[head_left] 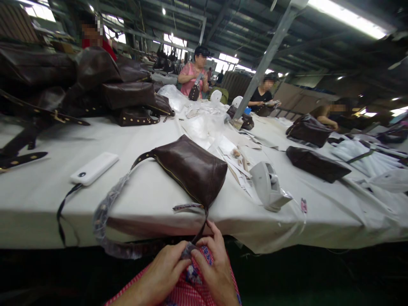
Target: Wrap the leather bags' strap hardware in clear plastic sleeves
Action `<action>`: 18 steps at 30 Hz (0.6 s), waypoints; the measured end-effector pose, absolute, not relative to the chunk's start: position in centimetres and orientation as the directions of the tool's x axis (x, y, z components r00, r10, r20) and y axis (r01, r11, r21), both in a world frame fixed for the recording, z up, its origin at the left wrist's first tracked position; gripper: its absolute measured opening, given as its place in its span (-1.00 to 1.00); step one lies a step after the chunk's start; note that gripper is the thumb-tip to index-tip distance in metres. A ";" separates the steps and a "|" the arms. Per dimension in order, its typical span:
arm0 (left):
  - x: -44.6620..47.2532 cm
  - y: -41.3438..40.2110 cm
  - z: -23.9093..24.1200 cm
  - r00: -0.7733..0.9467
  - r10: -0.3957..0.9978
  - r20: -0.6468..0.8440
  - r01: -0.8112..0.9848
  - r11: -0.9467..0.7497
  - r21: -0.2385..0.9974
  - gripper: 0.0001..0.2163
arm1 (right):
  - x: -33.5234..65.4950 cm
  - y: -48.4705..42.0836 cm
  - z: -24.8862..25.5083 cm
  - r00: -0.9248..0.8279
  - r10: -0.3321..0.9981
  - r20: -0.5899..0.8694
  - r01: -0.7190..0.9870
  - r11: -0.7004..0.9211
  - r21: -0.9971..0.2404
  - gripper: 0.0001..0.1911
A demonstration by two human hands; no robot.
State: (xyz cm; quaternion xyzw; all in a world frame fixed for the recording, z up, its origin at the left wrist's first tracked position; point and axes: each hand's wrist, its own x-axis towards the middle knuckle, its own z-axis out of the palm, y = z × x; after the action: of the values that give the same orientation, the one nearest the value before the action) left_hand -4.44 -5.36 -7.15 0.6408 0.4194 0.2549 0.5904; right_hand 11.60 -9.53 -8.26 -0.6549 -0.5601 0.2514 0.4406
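A dark brown leather handbag (191, 168) lies on the white table (47, 191) near its front edge. Its long strap (108, 212), wrapped in clear plastic, loops off the table's edge and down toward my lap. My left hand (165, 267) and my right hand (215, 265) meet below the table edge. Both pinch the strap's end, where a small wrapped piece sits between the fingertips. A printed tag (188, 207) lies by the bag's lower corner.
A white power bank (94, 168) with a black cable lies at the left. A white tape dispenser (269, 187) stands right of the bag. Piles of brown bags (105, 93) fill the far left. Other people work at the far side and right.
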 end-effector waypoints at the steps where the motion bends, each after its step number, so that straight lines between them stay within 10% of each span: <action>1: -4.5 -5.4 -7.2 0.508 0.844 -0.170 0.266 0.034 0.963 -0.91 | 11.5 -9.4 -8.1 0.239 0.960 0.145 0.494 0.009 -0.870 -0.96; 18: -5.0 -4.6 -6.1 0.699 0.632 -0.335 0.093 0.384 0.919 -0.49 | 13.8 -6.7 -8.4 0.241 0.961 0.137 0.365 0.041 -0.930 -0.87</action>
State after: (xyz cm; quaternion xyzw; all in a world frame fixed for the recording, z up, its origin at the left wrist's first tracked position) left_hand -5.00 -4.63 -6.12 0.5257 0.3447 0.1781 0.7570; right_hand 13.83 -6.71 -8.39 -0.6208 -0.5340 0.3071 0.4849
